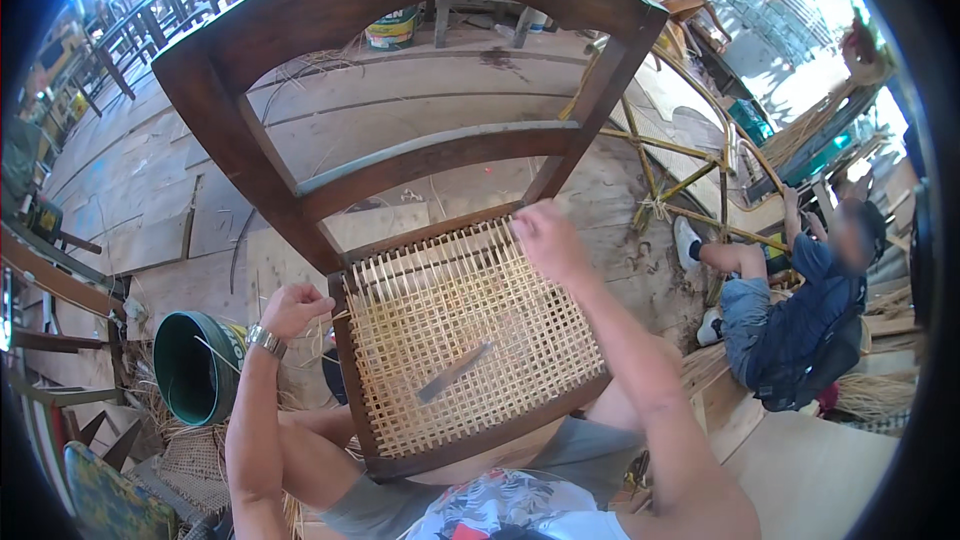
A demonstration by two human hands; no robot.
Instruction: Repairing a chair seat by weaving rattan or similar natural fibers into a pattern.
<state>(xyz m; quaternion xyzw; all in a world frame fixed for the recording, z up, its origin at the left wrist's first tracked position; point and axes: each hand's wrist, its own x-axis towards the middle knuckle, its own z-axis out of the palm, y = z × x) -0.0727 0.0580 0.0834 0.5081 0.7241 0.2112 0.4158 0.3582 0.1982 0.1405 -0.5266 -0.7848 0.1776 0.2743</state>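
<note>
Woven seat (525, 340) (blade (455, 372) atop), wooden floor (220, 205) beyond.

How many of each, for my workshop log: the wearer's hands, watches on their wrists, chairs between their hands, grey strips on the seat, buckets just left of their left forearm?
Bare left hand and right hand: 2
Silver metal wristwatch: 1
Carved brown wooden chair: 1
Flat grey strip on woven cane seat: 1
Round dark green bucket: 1
Total: 6

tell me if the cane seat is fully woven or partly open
Partly open: the cane seat has long gaps near the backrest, while the rest forms a close grid.
</note>
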